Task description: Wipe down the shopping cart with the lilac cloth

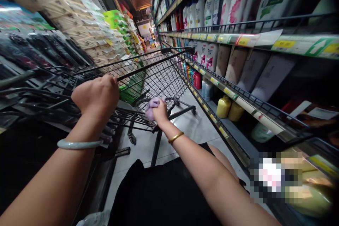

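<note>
The left hand (97, 93) is curled into a tight fist around the upper rail of the cart (159, 62); the right hand (161, 112), lower down, clutches a bunched purple cloth (152, 108) near the cart's wire, though whether the two touch I cannot tell. The cart stands on the floor (205, 122); bottles (211, 7) line the shelves to the right; packs (79, 24) are piled to the left.

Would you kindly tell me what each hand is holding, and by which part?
The right hand grips a bunched lilac cloth by its right side; the left hand appears closed around the shopping cart's upper rail.
</note>
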A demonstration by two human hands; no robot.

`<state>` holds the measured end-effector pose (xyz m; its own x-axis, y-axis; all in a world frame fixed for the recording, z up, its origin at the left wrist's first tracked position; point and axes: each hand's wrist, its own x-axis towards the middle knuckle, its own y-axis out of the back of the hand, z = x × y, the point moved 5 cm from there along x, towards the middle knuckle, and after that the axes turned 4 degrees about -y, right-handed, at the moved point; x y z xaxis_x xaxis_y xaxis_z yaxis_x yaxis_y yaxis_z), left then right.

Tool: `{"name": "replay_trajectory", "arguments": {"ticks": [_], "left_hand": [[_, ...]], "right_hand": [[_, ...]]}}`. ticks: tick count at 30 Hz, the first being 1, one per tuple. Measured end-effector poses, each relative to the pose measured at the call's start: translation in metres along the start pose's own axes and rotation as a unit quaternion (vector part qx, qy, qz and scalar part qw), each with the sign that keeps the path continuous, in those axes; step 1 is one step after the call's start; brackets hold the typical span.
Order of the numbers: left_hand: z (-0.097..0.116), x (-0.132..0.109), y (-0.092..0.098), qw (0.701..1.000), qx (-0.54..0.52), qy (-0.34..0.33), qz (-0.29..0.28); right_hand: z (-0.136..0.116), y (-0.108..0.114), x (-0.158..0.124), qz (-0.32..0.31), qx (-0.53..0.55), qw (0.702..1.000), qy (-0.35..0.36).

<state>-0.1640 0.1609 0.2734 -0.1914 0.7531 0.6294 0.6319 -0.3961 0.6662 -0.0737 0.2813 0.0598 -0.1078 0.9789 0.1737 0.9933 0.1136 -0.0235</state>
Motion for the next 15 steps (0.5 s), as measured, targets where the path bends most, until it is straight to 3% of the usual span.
{"name": "replay_trajectory", "arguments": {"ticks": [4, 6, 8, 12, 13, 15], "left_hand": [[-0.008, -0.009, -0.001, 1.000, -0.002, 0.000, 0.026], [-0.011, -0.013, -0.001, 0.999, 0.001, -0.001, 0.036], [-0.013, -0.015, 0.000, 0.999, 0.006, 0.000, 0.042], [-0.017, -0.020, 0.002, 0.999, 0.008, 0.003, 0.036], [-0.018, -0.022, 0.002, 0.999, 0.002, 0.002, 0.033], [-0.020, -0.024, 0.004, 0.999, -0.020, 0.000, 0.033]], "right_hand": [[-0.054, -0.018, -0.019, -0.063, 0.013, 0.977, 0.204], [-0.064, -0.019, -0.025, -0.099, -0.015, 0.957, 0.274], [-0.055, -0.013, -0.018, -0.098, -0.035, 0.967, 0.231], [-0.036, 0.011, 0.004, 0.004, -0.013, 0.995, 0.098], [-0.042, 0.014, 0.002, 0.026, -0.005, 0.994, 0.110], [-0.066, 0.011, -0.012, 0.029, 0.006, 0.979, 0.203]]}}
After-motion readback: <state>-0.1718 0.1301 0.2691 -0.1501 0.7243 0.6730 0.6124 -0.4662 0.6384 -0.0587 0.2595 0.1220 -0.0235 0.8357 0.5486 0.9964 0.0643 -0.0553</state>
